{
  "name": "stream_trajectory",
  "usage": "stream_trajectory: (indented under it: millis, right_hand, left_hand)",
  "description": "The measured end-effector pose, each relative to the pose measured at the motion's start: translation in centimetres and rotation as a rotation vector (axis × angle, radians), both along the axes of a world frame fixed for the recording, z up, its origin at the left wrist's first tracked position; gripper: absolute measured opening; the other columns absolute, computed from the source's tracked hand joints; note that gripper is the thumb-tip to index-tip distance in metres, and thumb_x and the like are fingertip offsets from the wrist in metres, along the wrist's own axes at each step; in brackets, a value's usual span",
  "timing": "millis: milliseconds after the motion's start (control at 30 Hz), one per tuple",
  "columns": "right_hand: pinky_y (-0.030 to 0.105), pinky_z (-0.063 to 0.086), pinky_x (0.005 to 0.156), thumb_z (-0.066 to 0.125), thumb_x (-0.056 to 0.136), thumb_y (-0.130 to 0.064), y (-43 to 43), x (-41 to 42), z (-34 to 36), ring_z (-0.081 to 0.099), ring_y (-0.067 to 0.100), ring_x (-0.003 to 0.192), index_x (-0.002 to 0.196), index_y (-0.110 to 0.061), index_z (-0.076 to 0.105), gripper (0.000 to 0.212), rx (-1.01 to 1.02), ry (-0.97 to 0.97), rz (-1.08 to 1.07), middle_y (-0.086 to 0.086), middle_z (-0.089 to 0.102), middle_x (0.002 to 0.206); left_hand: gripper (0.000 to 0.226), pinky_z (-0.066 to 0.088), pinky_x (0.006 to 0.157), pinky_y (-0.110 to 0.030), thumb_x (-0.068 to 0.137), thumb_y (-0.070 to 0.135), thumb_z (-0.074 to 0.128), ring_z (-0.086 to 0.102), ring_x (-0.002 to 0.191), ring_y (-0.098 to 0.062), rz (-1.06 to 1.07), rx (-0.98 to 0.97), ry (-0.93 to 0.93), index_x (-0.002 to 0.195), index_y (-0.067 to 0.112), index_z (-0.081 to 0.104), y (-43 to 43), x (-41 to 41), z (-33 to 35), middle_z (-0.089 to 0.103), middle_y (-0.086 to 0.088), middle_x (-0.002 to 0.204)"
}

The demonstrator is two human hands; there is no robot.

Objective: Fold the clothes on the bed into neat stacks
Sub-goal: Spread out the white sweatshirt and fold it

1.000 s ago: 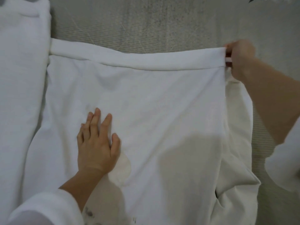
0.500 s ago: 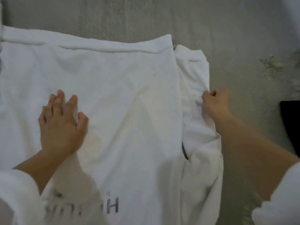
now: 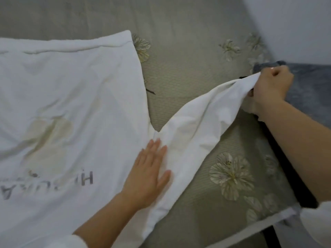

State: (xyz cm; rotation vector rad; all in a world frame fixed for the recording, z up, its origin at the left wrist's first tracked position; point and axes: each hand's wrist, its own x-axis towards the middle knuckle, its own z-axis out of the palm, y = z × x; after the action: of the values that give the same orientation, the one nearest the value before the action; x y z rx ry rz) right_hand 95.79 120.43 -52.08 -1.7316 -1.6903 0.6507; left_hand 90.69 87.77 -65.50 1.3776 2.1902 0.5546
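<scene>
Closest to the camera, the left hand [image 3: 149, 173] lies flat on the white shirt [image 3: 71, 111], fingers straight and together, thumb out to the side, pressing the fabric down right where the sleeve [image 3: 200, 122] branches off the body. Just to the left of that palm you can read mirrored grey lettering [image 3: 86, 179] showing through the cloth, and a bit beyond it there's a yellowish stain [image 3: 50, 129]. The shirt body spreads flat on the bed from the pressing hand off to the left edge of view, hem [image 3: 71, 45] at the far side.

From the flat palm the sleeve runs up and to the right, lifted off the bedspread [image 3: 188, 72] and pulled fairly taut. At its far end the right hand [image 3: 270, 88] has the cuff bunched in a closed fist, fingers curled round the fabric, thumb on top. So one hand is spread and pinning, the other clenched on the sleeve end, well apart from each other.

Under the stretched sleeve it's the olive bedspread with pale flower prints [image 3: 231, 174]. Right behind the gripping fist sits a dark blue-grey fabric thing [image 3: 311, 90], can't tell what exactly. A black strip [image 3: 286, 169] runs along the bed edge below that forearm. Past all that, a pale wall [image 3: 295, 24].
</scene>
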Motion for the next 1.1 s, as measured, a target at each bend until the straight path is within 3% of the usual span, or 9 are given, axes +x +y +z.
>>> stream_trajectory:
  millis: [167,300,433,533,667,733,833,967,1100]
  right_hand:
    - [0.033,0.046,0.067,0.045,0.093,-0.019,-1.2,2.2,2.2,0.05,0.022,0.078,0.065,-0.021,0.031,0.031,0.031,0.057,0.03,0.001,0.045,0.077]
    - [0.05,0.055,0.063,0.049,0.09,-0.021,-4.7,0.4,4.0,0.052,0.025,0.073,0.066,-0.02,0.037,0.026,0.055,0.229,0.179,0.005,0.047,0.077]
    - [0.033,0.044,0.068,0.053,0.091,-0.016,-10.9,-6.0,6.1,0.041,0.01,0.065,0.067,-0.021,0.034,0.031,0.228,0.358,0.468,-0.006,0.038,0.065]
    - [0.021,0.046,0.062,0.054,0.094,-0.013,-16.9,-11.6,7.4,0.051,-0.001,0.059,0.078,-0.011,0.051,0.017,0.07,0.454,0.969,-0.006,0.049,0.067]
    - [0.006,0.043,0.073,0.058,0.094,-0.02,-22.2,-15.4,6.8,0.057,-0.015,0.078,0.108,-0.016,0.068,0.018,-0.252,0.102,1.547,-0.012,0.067,0.099]
    - [0.017,0.046,0.088,0.056,0.094,-0.024,-22.1,-14.9,4.2,0.059,-0.002,0.095,0.113,-0.019,0.068,0.023,-0.221,-0.134,1.519,-0.007,0.066,0.112]
    - [0.026,0.042,0.092,0.05,0.096,-0.027,-20.9,-11.3,-1.0,0.056,0.018,0.11,0.124,-0.019,0.06,0.03,-0.292,-0.571,1.362,0.002,0.058,0.126]
    - [0.033,0.033,0.105,0.055,0.092,-0.038,-21.5,-6.0,-7.5,0.03,0.023,0.136,0.145,-0.024,0.032,0.06,-0.413,-0.974,1.35,0.005,0.028,0.152]
    - [0.047,0.014,0.115,0.058,0.085,-0.052,-23.9,-3.6,-10.6,-0.005,0.021,0.145,0.151,-0.034,0.002,0.089,-0.315,-1.089,1.304,-0.002,-0.012,0.159]
  left_hand:
    - [0.082,-0.025,0.112,-0.033,0.09,0.05,0.036,-0.033,0.14,-0.015,-0.113,-0.2,0.043,0.152,0.022,-0.011,1.8,6.4,-1.6,-0.032,0.003,0.152]
    - [0.055,-0.026,0.11,-0.027,0.099,0.028,0.032,-0.031,0.141,-0.015,0.071,-0.082,-0.087,0.15,0.037,0.014,1.9,6.8,-0.5,-0.024,0.01,0.152]
    - [0.06,-0.019,0.111,-0.026,0.1,0.039,0.03,-0.026,0.143,-0.018,0.306,-0.085,-0.174,0.151,0.034,-0.001,0.0,6.7,0.5,-0.026,-0.002,0.156]
    - [0.064,-0.004,0.113,-0.019,0.1,0.034,0.034,-0.01,0.147,-0.013,0.302,-0.111,-0.33,0.153,0.027,-0.001,-1.6,6.1,0.8,-0.016,0.003,0.159]
    - [0.05,0.03,0.107,-0.023,0.099,0.019,0.038,0.036,0.132,-0.019,0.24,0.066,-0.446,0.148,0.014,0.031,-3.2,5.0,1.6,0.034,-0.002,0.148]
    - [0.042,0.032,0.098,-0.021,0.099,0.018,0.04,0.042,0.121,-0.02,0.204,0.076,-0.408,0.14,0.01,0.044,-4.1,5.0,1.4,0.046,-0.007,0.135]
    - [0.047,0.026,0.108,-0.032,0.098,0.021,0.043,0.036,0.129,-0.025,0.012,-0.007,-0.264,0.142,0.007,0.04,-5.0,5.3,0.3,0.042,-0.013,0.142]
    - [0.057,0.022,0.114,-0.033,0.094,0.014,0.049,0.028,0.14,-0.023,-0.233,-0.067,-0.27,0.148,0.015,0.032,-7.1,4.2,-0.8,0.028,-0.007,0.155]
    - [0.032,0.041,0.091,-0.017,0.09,0.009,0.053,0.058,0.104,-0.005,0.456,0.191,-0.444,0.115,0.023,0.066,-11.1,-2.3,-0.2,0.065,0.006,0.115]
